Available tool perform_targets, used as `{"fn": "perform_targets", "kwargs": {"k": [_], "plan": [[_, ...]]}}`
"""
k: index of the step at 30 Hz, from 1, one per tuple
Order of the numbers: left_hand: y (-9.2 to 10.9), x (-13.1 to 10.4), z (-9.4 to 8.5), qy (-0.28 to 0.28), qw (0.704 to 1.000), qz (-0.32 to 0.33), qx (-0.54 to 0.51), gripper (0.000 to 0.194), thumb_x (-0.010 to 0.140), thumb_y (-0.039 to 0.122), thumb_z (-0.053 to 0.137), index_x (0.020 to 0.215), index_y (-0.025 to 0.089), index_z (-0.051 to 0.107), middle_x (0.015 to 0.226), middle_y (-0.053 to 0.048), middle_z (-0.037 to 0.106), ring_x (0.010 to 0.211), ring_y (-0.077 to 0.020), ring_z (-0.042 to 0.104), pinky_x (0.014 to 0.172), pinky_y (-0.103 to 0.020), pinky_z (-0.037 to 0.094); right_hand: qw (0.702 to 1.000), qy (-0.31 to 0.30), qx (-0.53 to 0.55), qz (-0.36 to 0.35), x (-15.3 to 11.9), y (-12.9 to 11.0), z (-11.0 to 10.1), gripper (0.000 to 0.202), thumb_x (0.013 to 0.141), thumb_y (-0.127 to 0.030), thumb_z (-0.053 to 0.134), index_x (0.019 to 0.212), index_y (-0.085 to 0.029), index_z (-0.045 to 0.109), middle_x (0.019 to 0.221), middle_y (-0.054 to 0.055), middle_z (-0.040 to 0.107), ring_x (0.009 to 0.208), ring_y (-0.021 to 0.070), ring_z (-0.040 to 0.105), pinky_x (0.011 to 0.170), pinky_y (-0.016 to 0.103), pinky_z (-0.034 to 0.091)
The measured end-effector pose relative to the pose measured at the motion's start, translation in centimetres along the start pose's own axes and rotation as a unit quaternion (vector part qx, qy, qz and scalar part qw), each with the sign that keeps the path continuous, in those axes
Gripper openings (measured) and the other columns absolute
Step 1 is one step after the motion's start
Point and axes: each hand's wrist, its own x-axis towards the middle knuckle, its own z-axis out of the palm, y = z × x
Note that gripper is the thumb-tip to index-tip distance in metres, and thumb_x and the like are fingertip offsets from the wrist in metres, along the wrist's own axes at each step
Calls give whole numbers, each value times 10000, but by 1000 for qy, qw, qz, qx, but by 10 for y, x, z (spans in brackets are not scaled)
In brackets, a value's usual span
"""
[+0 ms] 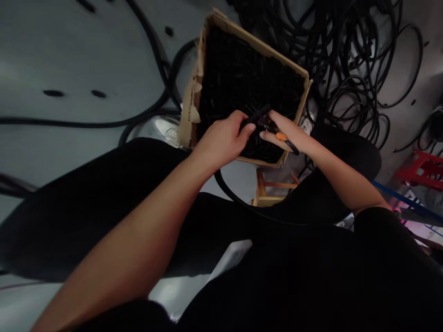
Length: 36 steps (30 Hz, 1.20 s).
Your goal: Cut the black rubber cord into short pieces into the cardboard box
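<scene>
My left hand [224, 138] pinches a thick black cable [258, 115] between thumb and fingers, above a cardboard box [189, 103]. Close by on the right, my right hand [285, 131] is closed round a tool with orange and black handles [281, 137]. The tool's dark head lies near the cable, and whether they touch is too dark to tell. Many small black pieces [238, 69] fill the box under both hands.
Coiled black cables [360, 87] lie at the upper right. More cable [86, 123] crosses the grey floor on the left. A wooden stool [270, 189] stands below the box, and a red plastic stool [422, 169] is at the right edge.
</scene>
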Motion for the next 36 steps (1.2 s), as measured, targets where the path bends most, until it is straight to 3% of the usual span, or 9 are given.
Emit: {"fn": "perform_targets", "kwargs": {"k": [3,8,15,19,25,30,36], "plan": [[3,-2,1,-16,1000,-16,19,453,1272,500,548,1605,263,743,1331,-159,938,1365,-473,905,1196,-557,696,1000,11,20,-4,4,3,6,494,1154,-549,795,1491,-223,640,1457,165,772,1292,351,734,1244,612,658],[5,-2,0,-17,1000,-3,11,444,1269,432,529,1622,260,735,1374,-174,939,1404,-479,898,1195,-550,700,999,27,26,12,6,-11,12,522,1208,-693,797,1460,-259,653,1300,106,752,1279,345,717,1217,560,661],[-9,5,9,0,1000,10,-29,382,1285,479,541,1562,314,747,1244,-140,934,1411,-469,892,1181,-512,689,997,13,-17,74,6,-30,4,258,1163,-494,810,1135,-256,714,998,33,704,1030,278,685,972,394,596],[-15,7,5,-12,1000,11,-6,399,1286,486,526,1537,285,762,1310,-148,932,1413,-464,891,1173,-506,689,996,4,-43,82,3,-30,-1,160,1104,-377,812,1070,-242,733,933,13,683,979,254,668,910,358,524],[-14,0,5,-76,996,11,39,462,1300,507,510,1559,268,809,1287,-133,935,1317,-454,916,1116,-528,688,997,-31,-53,43,-6,-17,0,167,1053,-360,832,1137,-232,766,1068,46,735,993,258,702,934,360,533],[-17,-2,14,-30,999,16,23,388,1263,558,600,1501,353,827,1318,-111,957,1441,-470,883,1151,-537,687,996,-44,-39,74,-5,-20,-7,109,1069,-323,785,1063,-226,736,988,27,727,952,237,706,911,357,500],[-29,5,9,-19,1000,-18,1,484,1277,645,541,1476,315,834,1374,-140,937,1570,-467,815,1225,-575,658,992,-46,-57,106,-6,-22,-17,220,1084,-390,850,992,-249,707,907,20,705,933,254,716,865,370,490]]}}
